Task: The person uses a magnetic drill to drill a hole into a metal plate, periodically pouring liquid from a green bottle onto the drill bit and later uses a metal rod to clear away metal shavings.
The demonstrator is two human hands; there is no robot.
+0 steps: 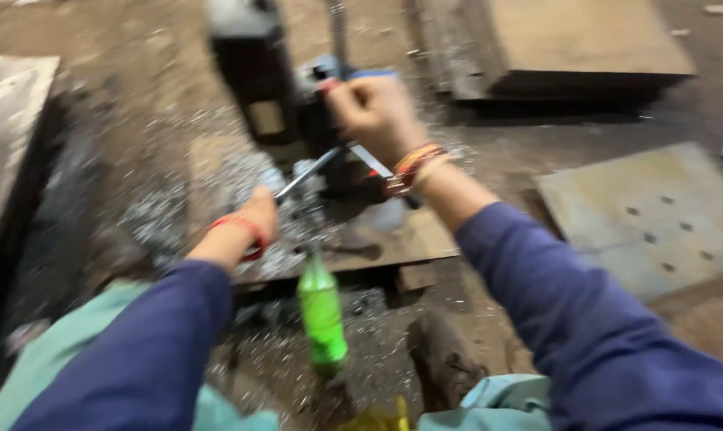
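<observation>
A dark drilling machine point(258, 72) stands on a metal plate point(409, 239) on the floor, blurred by motion. My right hand point(373, 112) is closed around a handle on the machine's right side, wrist wrapped in red and orange threads. My left hand point(254, 223) grips the end of a thin metal lever point(306, 174) that slants up toward the machine. A red thread circles that wrist too. Both arms wear dark blue sleeves. A green plastic bottle point(321, 315) stands upright between my arms, just below the plate.
Shiny metal shavings point(162, 215) cover the ground around the machine. A flat steel plate with several drilled holes point(657, 215) lies at the right. Thick stacked plates point(569, 48) sit at the top right, and a pale slab point(10, 120) at the far left.
</observation>
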